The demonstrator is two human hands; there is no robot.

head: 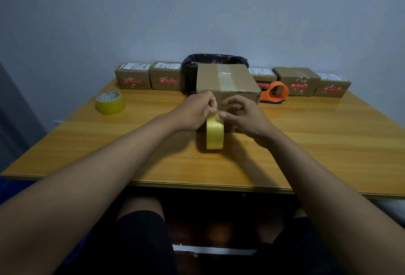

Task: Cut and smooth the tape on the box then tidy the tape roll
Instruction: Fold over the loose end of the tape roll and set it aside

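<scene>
Two hands at work: left hand (198,111) and right hand (242,113) pinched shut on yellow tape roll (215,134), upright on wooden desk (317,143), touching near face of brown cardboard box (225,82). Strip uncut, running up from roll between thumbs.

The big box (228,82) is sitting in the middle of the table (328,143). Right in front of the box, a tape roll (214,134) is standing on its edge, and my left hand (195,112) and my right hand (243,117) are meeting over it. Behind the box, a bin (192,64) is standing. Left of the box, two small boxes (149,77) are sitting in a row, and another tape roll (110,102) is lying flat. Right of the box, a tape holder (276,93) is resting, with more small boxes (306,82) behind it.
</scene>
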